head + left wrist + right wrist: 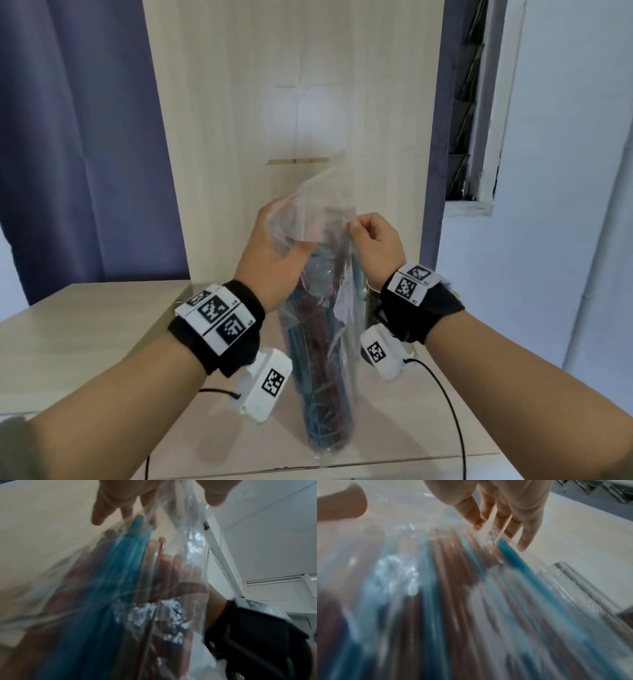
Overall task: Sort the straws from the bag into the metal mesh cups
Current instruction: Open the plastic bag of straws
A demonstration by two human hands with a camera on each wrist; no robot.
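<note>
A tall clear plastic bag (325, 370) stands upright on the table, packed with blue and dark red straws (320, 411). My left hand (274, 246) holds the left side of the bag's open top, fingers against the film. My right hand (370, 240) pinches the right edge of the top. Both wrist views are blurred; they show blue straws (109, 588) and reddish straws (450, 574) through the bag (393, 568). A metal mesh cup (373, 308) stands behind my right wrist, mostly hidden; its mesh wall (590, 585) shows in the right wrist view.
A light wooden table (85, 342) carries the bag; its front edge (376, 462) runs just below the bag. A tall wooden panel (291, 102) rises behind. Blue curtain (78, 137) on the left, white wall (565, 171) on the right. Cables trail from both wrist cameras.
</note>
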